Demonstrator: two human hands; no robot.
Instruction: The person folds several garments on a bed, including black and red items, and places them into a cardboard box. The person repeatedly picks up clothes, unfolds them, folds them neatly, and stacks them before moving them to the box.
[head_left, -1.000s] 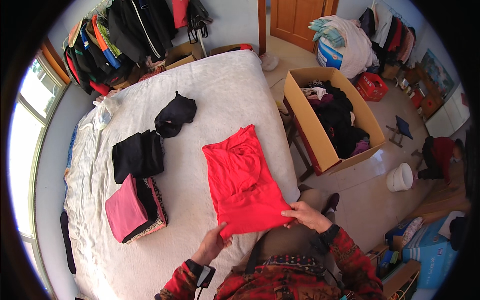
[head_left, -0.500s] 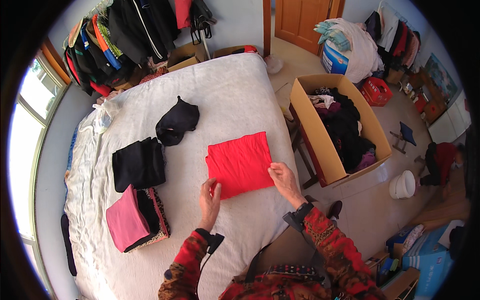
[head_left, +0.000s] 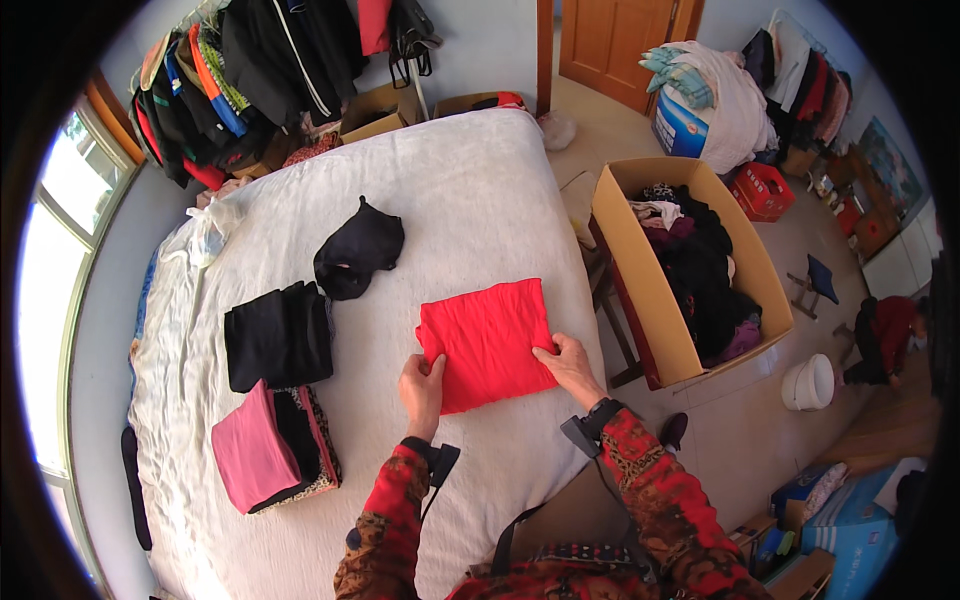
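A folded red garment (head_left: 487, 345) lies flat on the white-covered bed in front of me; its exact kind does not show. At its left edge, my left hand (head_left: 421, 392) pinches the fabric between thumb and fingers. My right hand (head_left: 568, 366) grips the right edge, thumb on top. To the left sit a folded black garment (head_left: 278, 338) and, nearer me, a stack of folded clothes with a pink piece (head_left: 254, 447) on top and black and leopard-print layers. Beyond them rests a black bra (head_left: 358, 250).
Right of the bed stands a large open cardboard box (head_left: 648, 262) heaped with dark clothes. A white bucket (head_left: 807, 382) is on the floor, with a person (head_left: 884, 335) low down beyond it. A clear plastic bag (head_left: 210, 232) lies on the bed's left side; clothes hang along the far wall.
Both hands have closed on the red garment's side edges; the left fingers were looser before. The whole view has shifted slightly.
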